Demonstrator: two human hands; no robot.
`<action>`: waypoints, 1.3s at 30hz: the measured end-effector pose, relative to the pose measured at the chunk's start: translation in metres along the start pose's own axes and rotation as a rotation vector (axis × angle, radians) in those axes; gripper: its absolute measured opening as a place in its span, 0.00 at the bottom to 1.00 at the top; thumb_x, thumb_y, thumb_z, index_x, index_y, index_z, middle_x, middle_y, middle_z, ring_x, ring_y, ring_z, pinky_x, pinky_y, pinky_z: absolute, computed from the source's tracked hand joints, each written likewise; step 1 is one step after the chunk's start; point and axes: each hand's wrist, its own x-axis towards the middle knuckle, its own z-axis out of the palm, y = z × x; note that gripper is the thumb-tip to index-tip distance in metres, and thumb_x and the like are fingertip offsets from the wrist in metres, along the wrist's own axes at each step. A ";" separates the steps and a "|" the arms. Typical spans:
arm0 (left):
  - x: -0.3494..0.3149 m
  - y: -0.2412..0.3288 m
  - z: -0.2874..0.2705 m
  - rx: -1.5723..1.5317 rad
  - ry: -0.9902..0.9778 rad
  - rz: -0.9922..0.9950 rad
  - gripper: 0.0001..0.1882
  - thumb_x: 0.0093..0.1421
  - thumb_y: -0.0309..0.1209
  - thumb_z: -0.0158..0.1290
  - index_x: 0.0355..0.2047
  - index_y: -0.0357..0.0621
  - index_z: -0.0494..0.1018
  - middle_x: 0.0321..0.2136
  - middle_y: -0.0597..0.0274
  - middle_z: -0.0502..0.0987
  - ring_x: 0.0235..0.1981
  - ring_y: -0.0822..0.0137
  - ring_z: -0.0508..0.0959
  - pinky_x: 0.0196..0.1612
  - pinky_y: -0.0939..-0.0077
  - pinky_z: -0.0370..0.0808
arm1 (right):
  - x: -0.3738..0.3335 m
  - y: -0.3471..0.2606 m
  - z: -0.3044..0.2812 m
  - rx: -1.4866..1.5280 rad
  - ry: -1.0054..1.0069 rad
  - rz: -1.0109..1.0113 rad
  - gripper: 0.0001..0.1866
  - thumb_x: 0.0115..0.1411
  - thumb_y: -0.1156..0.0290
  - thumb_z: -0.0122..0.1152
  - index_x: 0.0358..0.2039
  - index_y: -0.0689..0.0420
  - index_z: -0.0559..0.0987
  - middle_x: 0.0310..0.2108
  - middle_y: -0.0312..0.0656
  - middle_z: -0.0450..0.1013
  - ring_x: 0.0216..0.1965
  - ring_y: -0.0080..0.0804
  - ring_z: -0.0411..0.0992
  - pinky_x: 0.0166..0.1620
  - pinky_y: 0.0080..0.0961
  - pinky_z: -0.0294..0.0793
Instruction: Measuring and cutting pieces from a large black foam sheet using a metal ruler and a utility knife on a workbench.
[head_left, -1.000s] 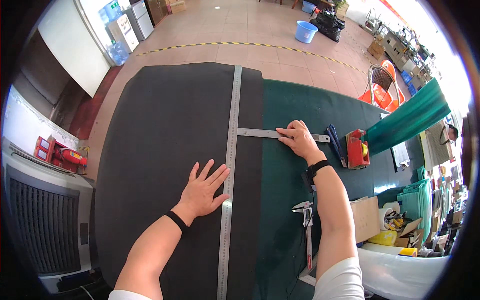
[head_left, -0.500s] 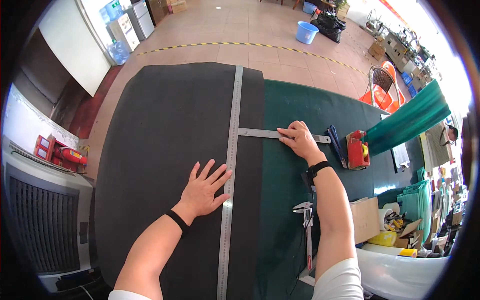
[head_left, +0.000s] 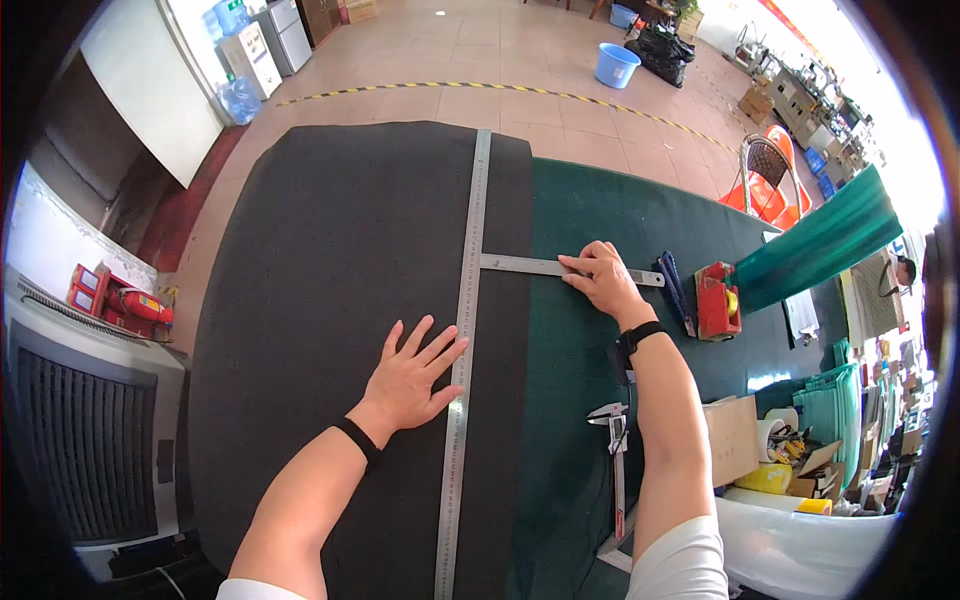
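A black sheet point(head_left: 330, 230) lies over the left part of the green-topped table point(head_left: 580, 370). Along it, near its right edge, runs a long steel ruler point(head_left: 470, 290). My left hand point(head_left: 405, 375) lies flat on the sheet with fingers spread, the fingertips at the long ruler's left edge. With thumb and fingers, my right hand point(head_left: 603, 280) grips a short steel ruler point(head_left: 520, 264), which lies crosswise. The short ruler's left end meets the long ruler, and its other end reaches past my hand over the green top.
Right of my right hand lie a dark blue cutter point(head_left: 676, 290), a red tape dispenser point(head_left: 715, 300) and a green roll point(head_left: 815, 240). Calipers point(head_left: 615, 450) lie beside my right forearm. Beyond the table stand a blue bucket point(head_left: 616, 65) and orange chairs point(head_left: 770, 195).
Almost nothing differs; the whole view has shifted very slightly. Both hands and both rulers keep their places relative to the sheet.
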 end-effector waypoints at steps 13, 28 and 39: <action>0.001 0.001 -0.002 0.004 0.023 0.005 0.37 0.69 0.57 0.49 0.74 0.61 0.60 0.74 0.65 0.61 0.76 0.50 0.53 0.76 0.39 0.43 | 0.003 0.002 -0.003 -0.005 -0.026 0.003 0.18 0.61 0.62 0.71 0.51 0.45 0.88 0.41 0.38 0.73 0.50 0.38 0.70 0.61 0.34 0.69; 0.000 0.000 -0.002 -0.014 0.046 0.004 0.37 0.68 0.56 0.51 0.74 0.60 0.61 0.73 0.65 0.62 0.76 0.50 0.54 0.76 0.39 0.44 | 0.001 -0.004 -0.002 -0.029 -0.003 -0.012 0.17 0.60 0.62 0.72 0.51 0.46 0.88 0.39 0.39 0.72 0.48 0.39 0.70 0.60 0.35 0.70; 0.000 -0.003 0.010 -0.008 0.123 0.051 0.37 0.66 0.53 0.54 0.72 0.58 0.63 0.72 0.64 0.63 0.75 0.50 0.57 0.74 0.38 0.49 | -0.067 -0.093 -0.053 -0.184 0.116 0.102 0.17 0.58 0.66 0.71 0.49 0.51 0.88 0.38 0.45 0.73 0.45 0.46 0.70 0.51 0.39 0.71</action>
